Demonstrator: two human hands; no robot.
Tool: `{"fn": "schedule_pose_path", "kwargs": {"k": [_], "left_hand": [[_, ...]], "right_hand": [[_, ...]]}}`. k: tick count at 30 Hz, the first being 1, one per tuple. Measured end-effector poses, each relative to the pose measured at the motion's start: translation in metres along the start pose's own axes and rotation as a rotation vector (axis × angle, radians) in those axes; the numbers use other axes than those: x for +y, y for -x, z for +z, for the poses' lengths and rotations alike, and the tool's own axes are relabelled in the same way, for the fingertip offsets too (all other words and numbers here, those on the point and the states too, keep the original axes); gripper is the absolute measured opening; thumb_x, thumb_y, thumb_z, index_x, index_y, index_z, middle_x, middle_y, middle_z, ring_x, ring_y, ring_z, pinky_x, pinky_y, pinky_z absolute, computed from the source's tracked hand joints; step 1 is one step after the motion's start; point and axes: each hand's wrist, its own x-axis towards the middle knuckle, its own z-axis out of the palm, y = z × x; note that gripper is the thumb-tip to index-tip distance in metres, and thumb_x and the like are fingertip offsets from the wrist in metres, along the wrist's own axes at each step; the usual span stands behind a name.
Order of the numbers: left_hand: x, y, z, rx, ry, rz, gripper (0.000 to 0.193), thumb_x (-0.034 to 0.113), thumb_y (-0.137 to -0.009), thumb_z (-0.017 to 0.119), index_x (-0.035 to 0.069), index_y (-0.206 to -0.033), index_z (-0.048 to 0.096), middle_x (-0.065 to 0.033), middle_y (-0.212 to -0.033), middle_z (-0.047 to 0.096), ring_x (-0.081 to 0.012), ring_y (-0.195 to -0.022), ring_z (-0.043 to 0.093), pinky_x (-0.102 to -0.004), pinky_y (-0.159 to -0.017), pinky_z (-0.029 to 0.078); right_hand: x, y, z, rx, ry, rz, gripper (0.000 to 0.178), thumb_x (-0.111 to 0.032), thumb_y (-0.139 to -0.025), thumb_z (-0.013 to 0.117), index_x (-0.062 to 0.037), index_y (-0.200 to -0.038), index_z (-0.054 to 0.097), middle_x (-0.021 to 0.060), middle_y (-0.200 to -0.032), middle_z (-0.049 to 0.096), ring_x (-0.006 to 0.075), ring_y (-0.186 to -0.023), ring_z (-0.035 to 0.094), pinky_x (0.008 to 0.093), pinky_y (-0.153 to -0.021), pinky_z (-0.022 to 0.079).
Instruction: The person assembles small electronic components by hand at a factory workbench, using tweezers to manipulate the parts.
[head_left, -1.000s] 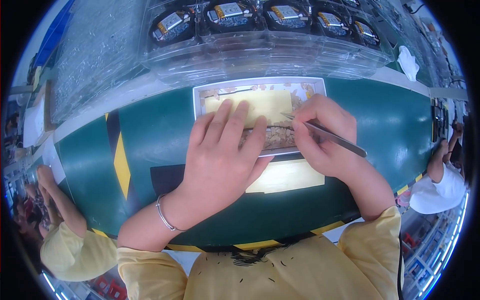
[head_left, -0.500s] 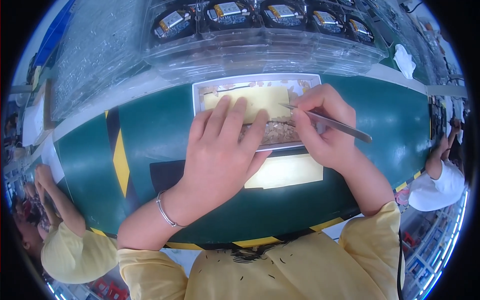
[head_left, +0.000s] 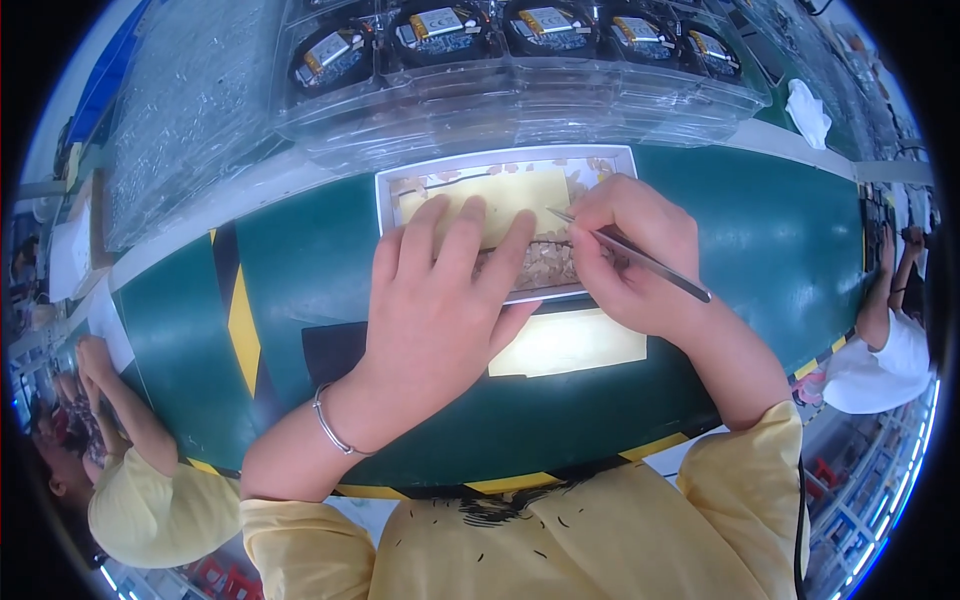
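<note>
A shallow white box (head_left: 381, 208) lies in front of me with small tan flakes (head_left: 548, 268) in it. Inside is a pale yellow sheet (head_left: 530, 192). My left hand (head_left: 440, 290) rests over the box with its fingers spread, their tips on the sheet. In my right hand (head_left: 635, 255) I grip metal tweezers (head_left: 660, 272), the points close to the sheet's right part. Whether anything sits between the tips is too small to tell. Below the box lies another pale yellow sheet (head_left: 570, 342), beside a dark flat piece (head_left: 335, 350) partly under my left forearm.
Beyond the box, clear plastic trays (head_left: 450, 100) hold several round black devices (head_left: 440, 30) with circuit boards. A crumpled white cloth (head_left: 807, 115) lies at the back right. Yellow-black tape (head_left: 242, 320) marks the green table (head_left: 180, 330). Other people sit at left and right.
My right hand and the tweezers have shifted slightly left, and the tweezers have turned a little. The box appears slightly further left. My left hand stays spread on the sheet.
</note>
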Motion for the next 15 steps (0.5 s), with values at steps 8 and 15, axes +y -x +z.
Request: {"fn": "schedule_pose_path", "kwargs": {"k": [8,15], "left_hand": [[0.0002,0.0,-0.0011,-0.012,0.003,-0.005,0.054,0.033,-0.075,0.069,0.016,-0.125,0.058,-0.0117,-0.117,0.051,-0.033,-0.111,0.047,-0.0416,-0.088,0.039],[0.0008,-0.0002,-0.0003,-0.002,-0.001,-0.01,0.054,0.032,-0.075,0.07,0.016,-0.125,0.059,-0.0112,-0.118,0.051,-0.0327,-0.112,0.047,-0.0412,-0.089,0.038]], "right_hand": [[0.0005,-0.0013,-0.0003,-0.003,0.005,-0.051,0.012,0.004,-0.073,0.063,-0.0037,-0.077,0.054,0.0087,-0.076,0.059,0.0222,-0.063,0.058,0.0287,-0.054,0.044],[-0.0001,-0.0004,0.0004,-0.005,0.043,-0.051,0.014,0.004,-0.07,0.062,-0.0042,-0.076,0.053,0.0094,-0.074,0.058,0.0234,-0.061,0.057,0.0296,-0.053,0.044]]}}
